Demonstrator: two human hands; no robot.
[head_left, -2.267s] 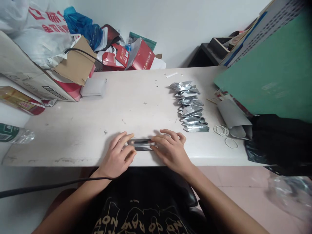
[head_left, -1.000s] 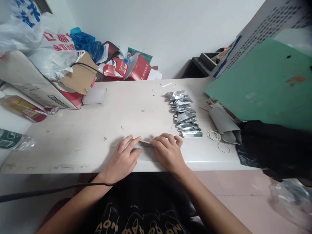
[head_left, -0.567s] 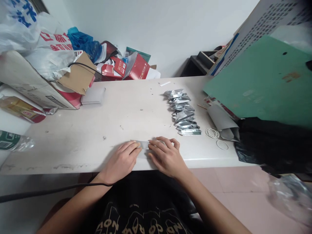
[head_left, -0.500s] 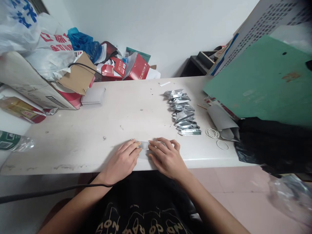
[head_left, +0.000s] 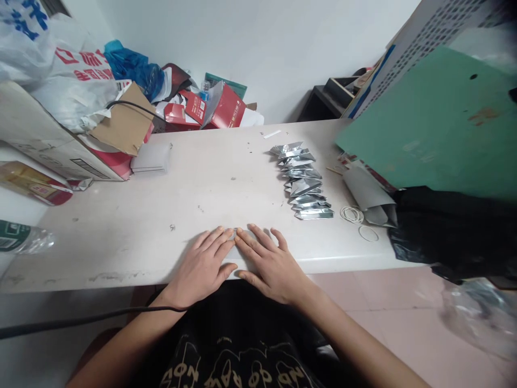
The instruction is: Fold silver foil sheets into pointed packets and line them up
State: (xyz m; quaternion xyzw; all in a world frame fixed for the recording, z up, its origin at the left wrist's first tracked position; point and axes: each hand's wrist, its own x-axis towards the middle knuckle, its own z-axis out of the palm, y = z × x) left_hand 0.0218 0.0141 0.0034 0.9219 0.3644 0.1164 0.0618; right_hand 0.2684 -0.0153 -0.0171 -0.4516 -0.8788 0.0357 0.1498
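Near the front edge of the white table, a small greyish-white sheet of paper [head_left: 239, 261] lies mostly covered by my hands. My left hand [head_left: 204, 262] rests flat on it from the left, fingers stretched out and thumb spread. From the right, my right hand [head_left: 271, 262] presses on the same paper with its fingers straight and apart. The fingertips of both hands nearly meet over the paper's far edge. A row of folded silver foil pieces [head_left: 305, 183] lies beyond my right hand, overlapping one another.
White rubber bands [head_left: 351, 215] and a rolled grey sheet [head_left: 367, 194] lie to the right, beside a black plastic bag [head_left: 440, 231] and a green board [head_left: 436, 124]. On the left stand a carton [head_left: 52, 129], a stack of white paper [head_left: 151, 158] and a plastic bottle [head_left: 24, 237].
My hands have moved closer together along the paper. Their fingers have gone from gripping its edges to lying flat over it, with the thumbs now spread toward me.
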